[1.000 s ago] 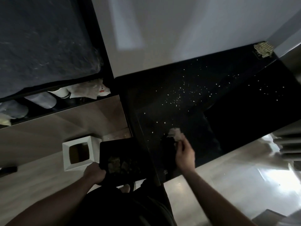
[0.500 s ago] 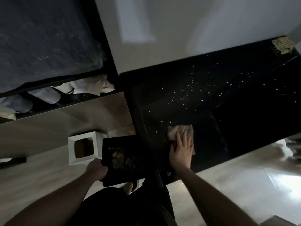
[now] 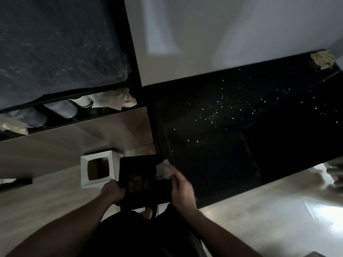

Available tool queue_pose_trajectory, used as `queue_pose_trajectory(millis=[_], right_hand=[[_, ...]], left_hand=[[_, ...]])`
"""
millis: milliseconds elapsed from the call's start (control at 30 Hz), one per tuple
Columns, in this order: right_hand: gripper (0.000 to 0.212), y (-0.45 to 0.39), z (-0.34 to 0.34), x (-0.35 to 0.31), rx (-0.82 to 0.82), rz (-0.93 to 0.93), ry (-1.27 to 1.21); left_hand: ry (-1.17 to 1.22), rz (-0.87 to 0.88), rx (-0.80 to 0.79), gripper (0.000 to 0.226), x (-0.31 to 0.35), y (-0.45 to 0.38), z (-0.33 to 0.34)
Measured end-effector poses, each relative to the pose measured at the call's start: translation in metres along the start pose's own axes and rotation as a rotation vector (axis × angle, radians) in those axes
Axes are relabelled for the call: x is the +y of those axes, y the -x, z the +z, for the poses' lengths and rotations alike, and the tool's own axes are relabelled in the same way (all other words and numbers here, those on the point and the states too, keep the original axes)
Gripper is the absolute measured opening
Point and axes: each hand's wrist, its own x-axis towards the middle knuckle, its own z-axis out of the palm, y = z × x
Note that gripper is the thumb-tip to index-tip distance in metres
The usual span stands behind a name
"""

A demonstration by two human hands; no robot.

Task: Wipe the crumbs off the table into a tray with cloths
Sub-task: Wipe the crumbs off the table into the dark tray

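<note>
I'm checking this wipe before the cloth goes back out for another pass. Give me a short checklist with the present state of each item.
1. Tray held at the table's edge: ok, the left hand grips its near corner, and it sits against the table edge.
2. Cloth in hand: ok, the right hand holds it over the tray's right rim.
3. Swept crumbs landed in the tray: cannot tell, too dark and blurred.
4. Table clean: not ok, many crumbs lie scattered across the middle and far side.
5. Path to those crumbs: ok, nothing stands between.
</note>
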Motion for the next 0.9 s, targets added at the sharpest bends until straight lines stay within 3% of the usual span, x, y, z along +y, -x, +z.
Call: queue_pose_trajectory(millis=[167, 300, 467, 567, 733, 833, 900], right_hand=[[0.043, -0.049, -0.08, 0.004, 0.308, 0.026, 0.03], [0.044, -0.102, -0.121, 0.01, 0.384, 0.06, 0.141], [0.046, -0.146, -0.112, 0.031, 0.218, 0.11, 0.371], [0.05, -0.14, -0.08, 0.038, 0.213, 0.141, 0.494], [0.049, -0.09, -0.014, 0.022, 0.17, -0.018, 0.386], [0.062, -0.05, 0.024, 0.004, 0.015, -0.088, 0.309], [0.058, -0.03, 0.041, -0.008, -0.107, -0.117, 0.283]], left_hand=[[0.03, -0.01, 0.004, 0.016, -0.004, -0.008, -0.003], [0.064, -0.032, 0.018, 0.014, -0.008, -0.017, -0.007], [0.109, -0.05, 0.049, 0.012, -0.006, -0.022, -0.008], [0.133, -0.057, 0.045, 0.013, -0.004, -0.025, -0.007], [0.134, -0.062, 0.035, 0.018, -0.004, -0.03, -0.006], [0.126, -0.033, 0.031, 0.019, 0.0, -0.027, -0.006], [0.126, -0.018, 0.032, 0.019, 0.004, -0.024, -0.006]])
